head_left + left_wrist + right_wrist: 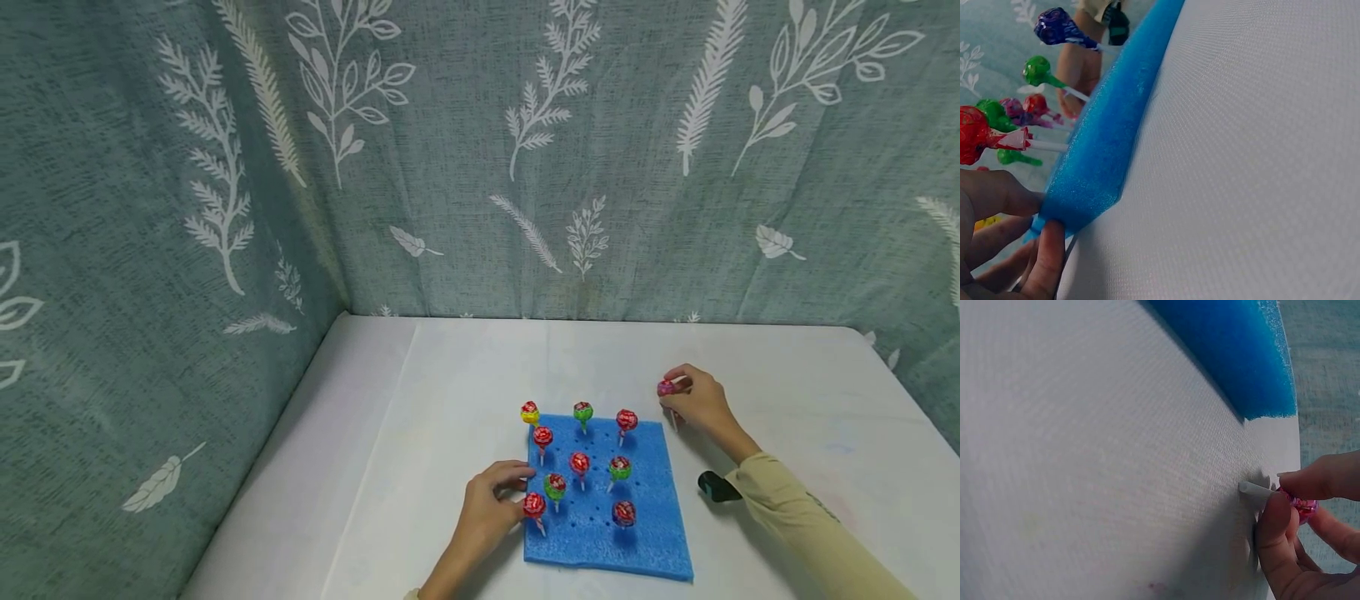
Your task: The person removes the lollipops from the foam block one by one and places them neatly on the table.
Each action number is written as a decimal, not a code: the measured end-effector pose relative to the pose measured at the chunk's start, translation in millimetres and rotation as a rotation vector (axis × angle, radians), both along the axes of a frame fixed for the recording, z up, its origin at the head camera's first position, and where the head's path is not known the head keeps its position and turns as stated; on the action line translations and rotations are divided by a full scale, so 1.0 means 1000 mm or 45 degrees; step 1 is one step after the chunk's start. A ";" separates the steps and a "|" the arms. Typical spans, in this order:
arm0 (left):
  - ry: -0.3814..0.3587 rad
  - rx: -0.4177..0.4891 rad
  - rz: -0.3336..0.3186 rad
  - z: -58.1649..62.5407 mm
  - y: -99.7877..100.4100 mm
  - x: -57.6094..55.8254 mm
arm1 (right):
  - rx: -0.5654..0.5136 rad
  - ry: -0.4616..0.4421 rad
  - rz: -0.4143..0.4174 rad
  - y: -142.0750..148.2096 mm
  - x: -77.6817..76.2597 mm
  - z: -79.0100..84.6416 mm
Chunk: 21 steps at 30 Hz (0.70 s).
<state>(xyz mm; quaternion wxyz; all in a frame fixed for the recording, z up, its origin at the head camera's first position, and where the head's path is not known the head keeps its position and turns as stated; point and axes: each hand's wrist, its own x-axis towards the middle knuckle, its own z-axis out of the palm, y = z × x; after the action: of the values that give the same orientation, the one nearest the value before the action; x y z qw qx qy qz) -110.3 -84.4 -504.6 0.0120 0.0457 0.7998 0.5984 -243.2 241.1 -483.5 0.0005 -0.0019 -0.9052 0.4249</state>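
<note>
A blue foam board [651,546] with rows of small holes lies on the white table. Several wrapped lollipops stand in it on their sticks, among them a red lollipop [534,505], a green lollipop [619,468] and a dark blue one [1060,26]. At the board's left side, my left hand [486,510] grips the edge, its fingertips against the foam in the left wrist view. Beyond the far right corner, my right hand [702,403] pinches a pink-purple lollipop [665,387]. Its white stick [1257,489] points down toward the table; whether the tip touches cannot be told.
A yellow-and-red lollipop [530,412] stands at the board's far left corner. Close to the right sleeve is a black object [717,487]. Green leaf-patterned curtains [465,208] hang behind and to the left of the white table [420,400].
</note>
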 end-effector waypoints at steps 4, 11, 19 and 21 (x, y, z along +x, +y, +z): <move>0.021 -0.003 -0.005 -0.001 0.000 0.000 | -0.012 -0.008 -0.003 0.000 0.000 0.000; -0.011 0.010 0.003 0.000 0.000 0.000 | -0.024 -0.024 -0.001 -0.001 0.000 0.001; -0.024 0.031 0.006 0.002 0.001 0.000 | 0.054 0.027 -0.010 -0.001 0.004 0.008; -0.013 0.038 0.003 0.002 0.000 0.001 | 0.047 0.017 -0.019 0.000 0.004 0.011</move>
<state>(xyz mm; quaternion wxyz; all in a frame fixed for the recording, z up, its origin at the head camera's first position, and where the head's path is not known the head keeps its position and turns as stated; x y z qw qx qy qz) -109.6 -84.0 -502.6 0.0147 0.0417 0.7909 0.6104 -239.4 240.7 -473.0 0.0096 -0.0058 -0.9128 0.4083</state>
